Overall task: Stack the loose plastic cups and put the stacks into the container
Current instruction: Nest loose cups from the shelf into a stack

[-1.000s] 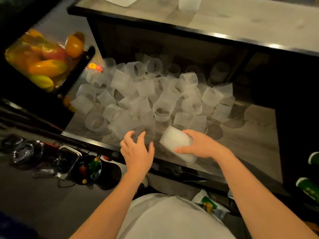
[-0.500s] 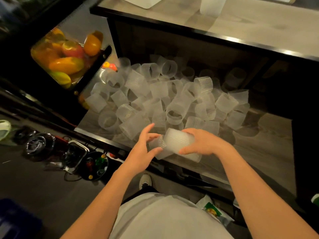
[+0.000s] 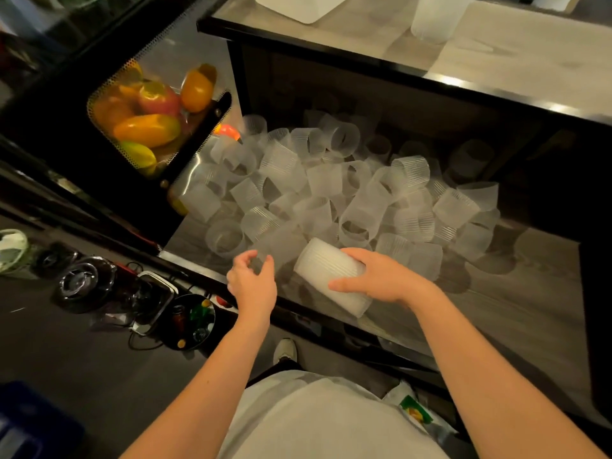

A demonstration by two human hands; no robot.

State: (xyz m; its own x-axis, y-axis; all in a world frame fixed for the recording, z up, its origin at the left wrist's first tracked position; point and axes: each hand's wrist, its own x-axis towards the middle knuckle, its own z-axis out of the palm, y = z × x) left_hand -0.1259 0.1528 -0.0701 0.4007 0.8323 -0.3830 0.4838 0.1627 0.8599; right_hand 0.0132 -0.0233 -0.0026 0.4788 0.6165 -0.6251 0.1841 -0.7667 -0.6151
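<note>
Near edge of lower bench [image 3: 496, 313]: both hands working just above it, w/ the pile right behind them.
Right hand [image 3: 381, 276]: gripping a stack of cups [image 3: 331, 276], fingers over the top & thumb underneath; stack is lying tilted, closed end pointing up-left toward the pile.
Left hand [image 3: 253, 283]: hovering just left of the stack, not touching it; fingers are curling loosely around a faint clear cup, but can't tell if it's actually holding it.
Loose cups [image 3: 331, 193]: translucent ribbed ones lying heaped on the bench, most on their sides, spreading from the left wall to abt the middle-right; nearest ones are sitting just beyond both hands.
Upper bench [image 3: 496, 54]: carrying a white container [image 3: 298, 8] at top edge & a frosted tub [image 3: 437, 14] to its right, both well apart from the hands.
Left side: mesh basket of fruit [image 3: 149, 120] hanging beside the pile.
</note>
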